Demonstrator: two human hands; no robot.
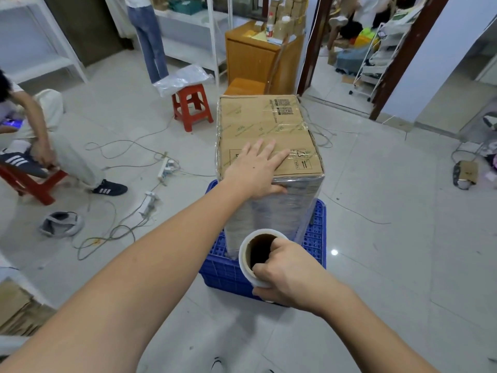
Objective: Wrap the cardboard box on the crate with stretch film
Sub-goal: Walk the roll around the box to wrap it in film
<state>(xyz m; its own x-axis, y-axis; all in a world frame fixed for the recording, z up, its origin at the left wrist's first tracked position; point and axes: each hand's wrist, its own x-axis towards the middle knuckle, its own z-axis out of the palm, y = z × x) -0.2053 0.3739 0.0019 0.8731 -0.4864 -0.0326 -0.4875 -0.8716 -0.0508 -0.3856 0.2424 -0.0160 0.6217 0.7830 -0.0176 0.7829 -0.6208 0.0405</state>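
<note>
Left hand (256, 168): fingers straight, palm flat on top of the tall brown cardboard box (266, 130), film-wrapped sides, standing on blue perforated plastic crate (314, 232). Right hand (289, 275): fingers hooked into the core of white stretch-film roll (246, 261), just before the crate.

You see a tiled floor (376, 305) bearing the blue crate (223, 273), red stool (191, 105), cables (121, 230) and power strips (147, 203).

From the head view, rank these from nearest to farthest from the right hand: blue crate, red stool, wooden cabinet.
From the right hand:
1. Blue crate, just behind and below it, under the box.
2. Red stool, beyond, to the left.
3. Wooden cabinet, farthest, at the back.
</note>
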